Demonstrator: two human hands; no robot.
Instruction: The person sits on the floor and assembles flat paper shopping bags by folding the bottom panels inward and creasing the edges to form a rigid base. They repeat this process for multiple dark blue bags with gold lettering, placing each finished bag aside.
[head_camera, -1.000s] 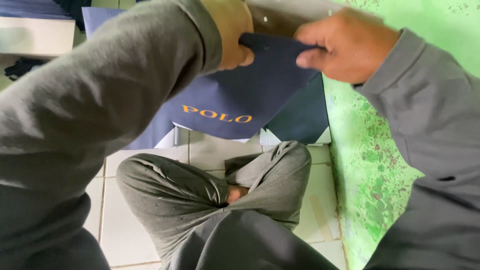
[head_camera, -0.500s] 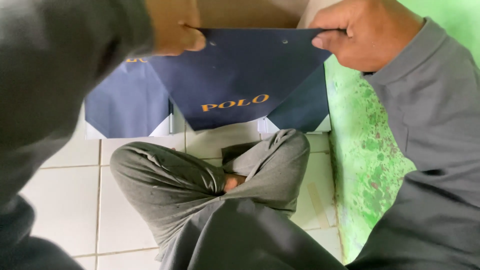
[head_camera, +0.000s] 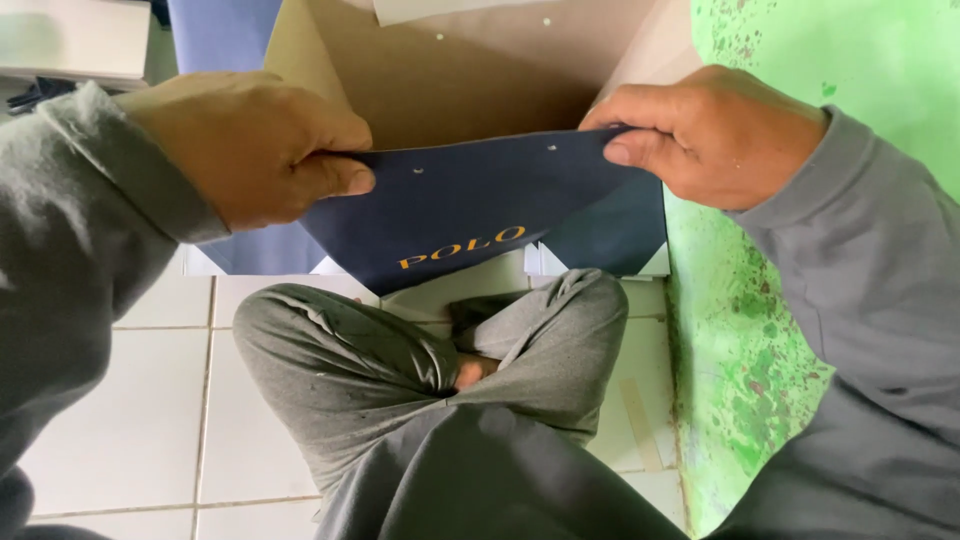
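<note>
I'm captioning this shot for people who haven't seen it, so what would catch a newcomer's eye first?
First, the navy paper bag with gold lettering, held up at centre frame: the left hand pinches one top corner, the right hand the other, and its brown inside shows above the edge. Next, the bright green speckled wall on the right, and the person's grey-trousered crossed legs on white floor tiles below.

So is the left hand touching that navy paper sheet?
Touching: the head view shows the left hand pinching the navy sheet's top edge, thumb on its face.
</note>
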